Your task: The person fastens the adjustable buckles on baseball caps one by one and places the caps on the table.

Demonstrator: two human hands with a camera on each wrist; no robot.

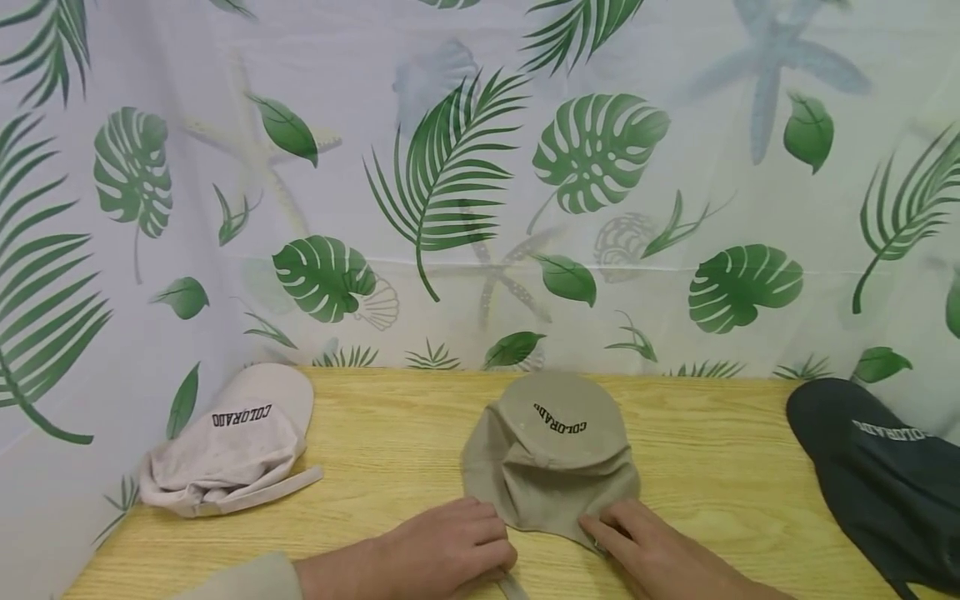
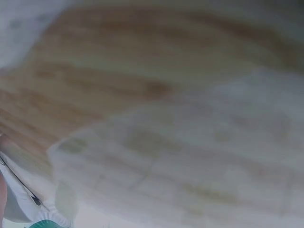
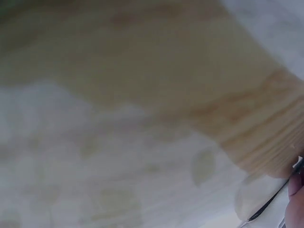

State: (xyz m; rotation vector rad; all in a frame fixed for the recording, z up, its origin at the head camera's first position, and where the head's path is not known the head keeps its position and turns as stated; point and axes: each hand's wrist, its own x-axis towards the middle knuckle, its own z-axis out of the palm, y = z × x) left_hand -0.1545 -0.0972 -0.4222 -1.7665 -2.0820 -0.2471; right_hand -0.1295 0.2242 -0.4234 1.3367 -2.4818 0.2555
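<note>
Head view shows the khaki cap (image 1: pixel 558 446) centrally on the worktop (image 1: pixel 390 425), its near edge (image 1: pixel 550 527) pinched by the right hand (image 1: pixel 648 546) while the left hand (image 1: pixel 442 546), fingers curled, grips a strap (image 1: pixel 513 587); thin-looking cloth should handle light and floppy, so that edge seems the best hold.

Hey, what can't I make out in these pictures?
Black fabric cap with rounded brim: head view, right side cut off by the frame's edge.
Narrow olive-tan fabric strap: head view, upper part hidden by the left grip, lower end cut off by the bottom edge.
Small pale spot beside the right grip: head view, too small to identify.
Both wrist views: mostly too blurred.
</note>
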